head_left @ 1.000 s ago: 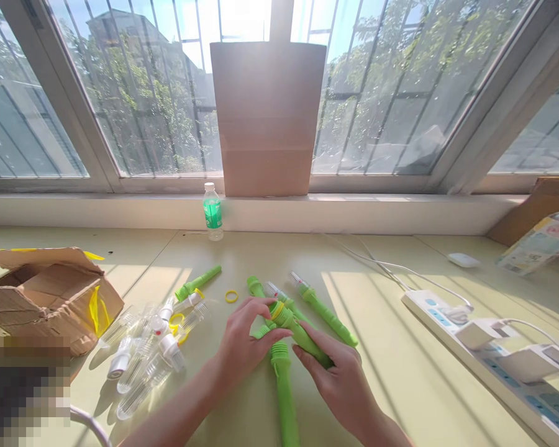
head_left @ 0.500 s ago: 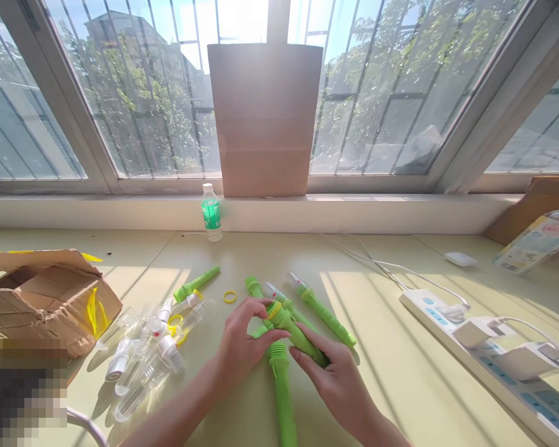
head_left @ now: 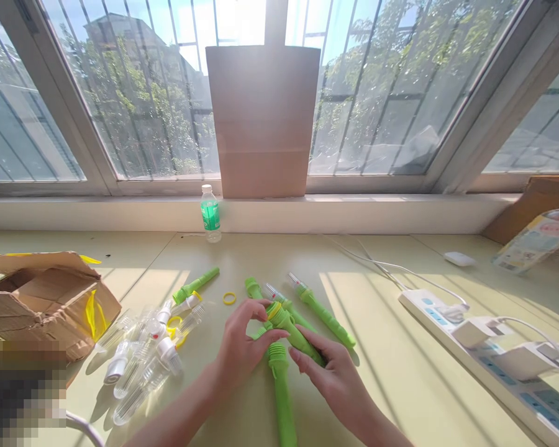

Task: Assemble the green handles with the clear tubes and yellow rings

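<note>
Cardboard box (head_left: 41,304) sat open at the far left, with a heap of clear plastic tubes (head_left: 140,360) at its four o'clock. A loose yellow ring (head_left: 230,298) lay on the table (head_left: 400,397) at about eleven o'clock of the left hand (head_left: 240,347). That hand's thumb and forefinger pinched the yellow collar (head_left: 276,310) on the head of a green tube (head_left: 293,332), the head sitting at the hand's two o'clock. The tube slanted toward four o'clock into the right hand (head_left: 340,382), whose fingers were curled round its lower shaft. By the grips, the step in hand looked like seating the collar on the head. That called for the right hand to hold the shaft steady while the left worked the collar square. A second green handle (head_left: 282,397) lay between the hands, pointing to six o'clock. A white power strip (head_left: 470,347) lay well apart at the right hand's two o'clock.
</note>
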{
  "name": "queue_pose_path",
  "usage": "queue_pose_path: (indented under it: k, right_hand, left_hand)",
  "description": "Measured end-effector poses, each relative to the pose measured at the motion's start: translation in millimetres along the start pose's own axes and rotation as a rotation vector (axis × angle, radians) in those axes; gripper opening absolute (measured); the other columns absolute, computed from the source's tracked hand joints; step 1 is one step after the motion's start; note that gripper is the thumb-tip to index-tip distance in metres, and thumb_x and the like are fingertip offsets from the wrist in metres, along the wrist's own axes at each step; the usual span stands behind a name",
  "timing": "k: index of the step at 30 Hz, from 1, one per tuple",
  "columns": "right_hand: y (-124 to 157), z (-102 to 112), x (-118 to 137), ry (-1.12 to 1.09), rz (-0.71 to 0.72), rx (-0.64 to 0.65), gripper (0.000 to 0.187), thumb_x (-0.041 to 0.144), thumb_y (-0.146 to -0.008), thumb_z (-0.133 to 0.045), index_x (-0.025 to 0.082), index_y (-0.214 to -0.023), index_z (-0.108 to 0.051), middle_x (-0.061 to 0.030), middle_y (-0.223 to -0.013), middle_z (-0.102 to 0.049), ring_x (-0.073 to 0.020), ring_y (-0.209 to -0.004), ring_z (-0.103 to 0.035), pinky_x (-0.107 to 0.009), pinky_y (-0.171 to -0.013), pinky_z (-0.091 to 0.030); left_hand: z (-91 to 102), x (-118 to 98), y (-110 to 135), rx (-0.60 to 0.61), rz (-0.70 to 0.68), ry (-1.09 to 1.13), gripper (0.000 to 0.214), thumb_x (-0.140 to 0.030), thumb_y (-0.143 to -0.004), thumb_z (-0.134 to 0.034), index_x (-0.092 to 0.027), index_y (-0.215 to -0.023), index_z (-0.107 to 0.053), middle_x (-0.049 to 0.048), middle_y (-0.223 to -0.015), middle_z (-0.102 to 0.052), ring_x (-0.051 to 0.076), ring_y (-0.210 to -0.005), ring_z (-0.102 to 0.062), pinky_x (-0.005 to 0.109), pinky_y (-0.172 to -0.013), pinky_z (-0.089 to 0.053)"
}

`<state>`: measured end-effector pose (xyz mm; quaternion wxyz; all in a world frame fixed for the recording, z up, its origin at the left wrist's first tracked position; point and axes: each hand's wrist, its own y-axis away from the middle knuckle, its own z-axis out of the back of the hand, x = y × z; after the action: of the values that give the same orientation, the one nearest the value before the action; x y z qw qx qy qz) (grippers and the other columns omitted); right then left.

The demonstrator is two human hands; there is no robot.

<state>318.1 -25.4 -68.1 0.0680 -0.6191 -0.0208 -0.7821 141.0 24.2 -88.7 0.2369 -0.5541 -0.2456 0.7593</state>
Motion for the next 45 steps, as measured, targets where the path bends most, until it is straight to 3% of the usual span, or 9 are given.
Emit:
queue_pose_path:
  k: [4,8,13,17,21,28,33,39,45]
  right_hand:
    - [-0.7,-0.2,-2.6,-0.089,-0.097,0.055,0.035,0.045,-0.086,-0.064,0.022,-0.112,-0.071,0.0045,-0.061,-0.048,-0.0082,-0.044,-0.033,-0.024,-0.042,-0.027]
    - [-0.1,-0.2,-4.2,-0.156,-0.163,0.096,0.042,0.050,-0.086,-0.063,0.019,-0.115,-0.067,0.0058,-0.059,-0.047,-0.0055,-0.040,-0.028,-0.023,-0.041,-0.019]
    - [0.0,-1.0,-3.9,-0.169,-0.158,0.098,0.043,0.051,-0.086,-0.063,0.018,-0.112,-0.067,0.0061,-0.058,-0.045,-0.0068,-0.043,-0.030,-0.023,-0.042,-0.022]
    - [0.6,-2.0,-2.1,-0.198,-0.128,0.073,0.037,0.053,-0.084,-0.065,0.018,-0.095,-0.069,0.0060,-0.054,-0.040,-0.0110,-0.050,-0.037,-0.023,-0.045,-0.028]
    - [0.8,-0.4,1.3,-0.232,-0.153,0.125,0.034,0.051,-0.088,-0.059,0.018,-0.083,-0.066,0.0068,-0.049,-0.038,-0.0096,-0.047,-0.030,-0.023,-0.043,-0.024]
    - [1.0,2.6,1.8,-0.256,-0.195,0.195,0.034,0.048,-0.093,-0.052,0.016,-0.096,-0.065,0.0087,-0.045,-0.037,-0.0078,-0.041,-0.026,-0.022,-0.039,-0.018]
    - [5.0,1.4,-4.9,-0.182,-0.319,0.125,0.045,0.051,-0.090,-0.057,0.021,-0.122,-0.048,0.0112,-0.045,-0.045,-0.0063,-0.037,-0.027,-0.020,-0.039,-0.019]
    - [1.9,0.2,-2.3,-0.294,-0.196,0.132,0.029,0.048,-0.091,-0.058,0.020,-0.094,-0.055,0.0055,-0.067,-0.059,-0.0004,-0.032,-0.028,-0.019,-0.035,-0.015]
    - [-1.2,1.8,3.0,-0.348,-0.126,0.163,0.036,0.051,-0.092,-0.055,0.017,-0.080,-0.060,0.0023,-0.072,-0.055,-0.0043,-0.041,-0.040,-0.020,-0.038,-0.025]
  left_hand:
    - [-0.2,-3.0,-0.8,0.014,-0.012,0.027,0.033,-0.028,-0.073,-0.081,-0.023,-0.088,-0.051,0.0038,-0.099,-0.070,0.020,-0.090,-0.070,0.034,-0.075,-0.059]
    - [1.0,-5.4,-2.4,0.080,0.003,0.044,0.039,-0.027,-0.070,-0.083,-0.023,-0.091,-0.049,0.0057,-0.107,-0.070,0.022,-0.098,-0.069,0.036,-0.079,-0.059]
    - [1.2,-5.3,-1.3,0.064,0.047,0.016,0.036,-0.031,-0.071,-0.082,-0.022,-0.086,-0.050,0.0060,-0.104,-0.071,0.022,-0.093,-0.071,0.037,-0.079,-0.059]
    - [1.4,-3.1,-0.8,0.057,0.024,0.008,0.037,-0.035,-0.070,-0.083,-0.022,-0.085,-0.052,0.0061,-0.099,-0.071,0.024,-0.096,-0.070,0.036,-0.078,-0.059]
    - [1.8,-0.7,-0.6,0.101,-0.008,0.005,0.042,-0.033,-0.068,-0.084,-0.022,-0.093,-0.052,0.0074,-0.108,-0.071,0.022,-0.094,-0.070,0.037,-0.079,-0.059]
    - [0.8,-4.1,-2.4,0.097,0.059,0.050,0.027,-0.025,-0.075,-0.078,-0.022,-0.086,-0.054,0.0060,-0.108,-0.072,0.022,-0.097,-0.070,0.038,-0.081,-0.060]
    - [1.9,-8.1,-2.6,0.078,0.091,0.055,0.023,-0.024,-0.076,-0.078,-0.021,-0.080,-0.056,0.0072,-0.103,-0.072,0.024,-0.099,-0.070,0.039,-0.081,-0.060]
    - [1.5,-9.0,-3.4,0.089,0.090,0.112,0.022,-0.020,-0.076,-0.076,-0.022,-0.088,-0.057,0.0067,-0.110,-0.072,0.022,-0.099,-0.070,0.036,-0.079,-0.061]
    - [1.4,-7.9,-3.7,0.118,0.072,0.081,0.016,-0.017,-0.082,-0.069,-0.023,-0.088,-0.056,0.0068,-0.111,-0.070,0.022,-0.103,-0.069,0.035,-0.078,-0.060]
